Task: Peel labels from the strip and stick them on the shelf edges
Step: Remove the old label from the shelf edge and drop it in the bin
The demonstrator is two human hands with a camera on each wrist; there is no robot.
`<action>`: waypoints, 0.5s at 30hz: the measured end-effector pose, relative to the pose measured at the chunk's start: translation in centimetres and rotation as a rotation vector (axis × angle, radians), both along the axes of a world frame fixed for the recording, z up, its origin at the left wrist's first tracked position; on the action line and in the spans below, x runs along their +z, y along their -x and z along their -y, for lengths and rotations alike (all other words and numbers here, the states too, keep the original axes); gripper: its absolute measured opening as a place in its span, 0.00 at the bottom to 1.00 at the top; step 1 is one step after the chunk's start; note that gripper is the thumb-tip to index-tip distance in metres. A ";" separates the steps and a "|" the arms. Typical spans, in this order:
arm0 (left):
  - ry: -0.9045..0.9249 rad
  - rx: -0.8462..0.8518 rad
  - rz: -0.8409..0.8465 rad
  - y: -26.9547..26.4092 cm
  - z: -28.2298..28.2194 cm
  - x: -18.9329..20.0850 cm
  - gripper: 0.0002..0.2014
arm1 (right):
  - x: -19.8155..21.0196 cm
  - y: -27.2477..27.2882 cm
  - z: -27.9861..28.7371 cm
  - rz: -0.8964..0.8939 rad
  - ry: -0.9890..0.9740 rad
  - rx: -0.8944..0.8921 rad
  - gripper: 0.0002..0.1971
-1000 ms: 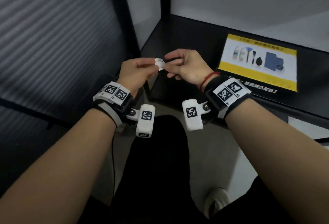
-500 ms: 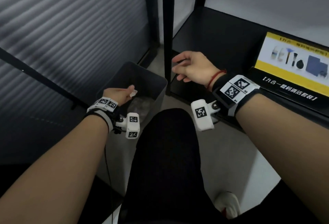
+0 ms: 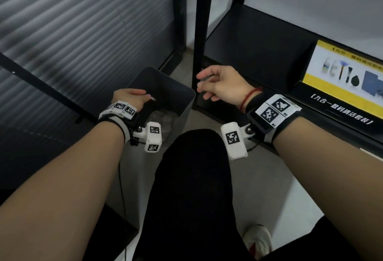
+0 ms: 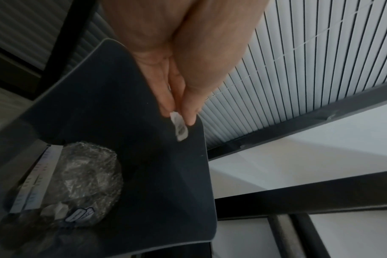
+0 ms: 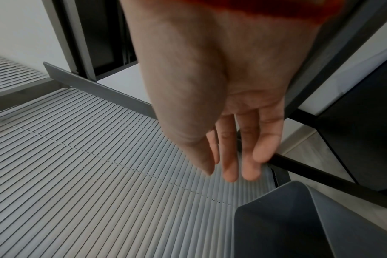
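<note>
At the left of the head view, behind a dark slanted bar, grey blinds (image 3: 83,22) fill the upper left of the frame. Left of centre, the left hand (image 3: 129,99) is over the near left corner of a dark bin (image 3: 186,103). The left wrist view shows its thumb and fingers (image 4: 166,97) pinching a small white scrap (image 4: 179,128) with dark print, which hangs down inside the bin opening. At the lower left of that view, on the bin bottom, lie a ball of clear wrap (image 4: 88,179), a pale strip (image 4: 36,181) and some small white pieces. Right of centre in the head view, the right hand (image 3: 223,84) is just in front of a black post (image 3: 200,32), fingers relaxed and a little curled, holding nothing. At the right, a yellow and white box (image 3: 348,74) lies on the black shelf (image 3: 259,39).
</note>
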State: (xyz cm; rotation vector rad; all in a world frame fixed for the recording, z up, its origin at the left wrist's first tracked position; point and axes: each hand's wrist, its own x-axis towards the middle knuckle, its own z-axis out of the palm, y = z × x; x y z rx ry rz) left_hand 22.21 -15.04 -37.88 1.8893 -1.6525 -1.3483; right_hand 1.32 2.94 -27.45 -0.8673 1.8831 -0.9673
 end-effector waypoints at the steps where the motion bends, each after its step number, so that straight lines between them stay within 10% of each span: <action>1: 0.004 -0.005 0.003 0.1 0.2 -0.2 0.10 | -0.3 0.1 -0.1 0.005 -0.006 -0.006 0.12; 15: -0.068 -0.174 0.106 1.8 0.2 -3.1 0.08 | -3.4 1.2 -1.0 0.040 -0.035 -0.035 0.10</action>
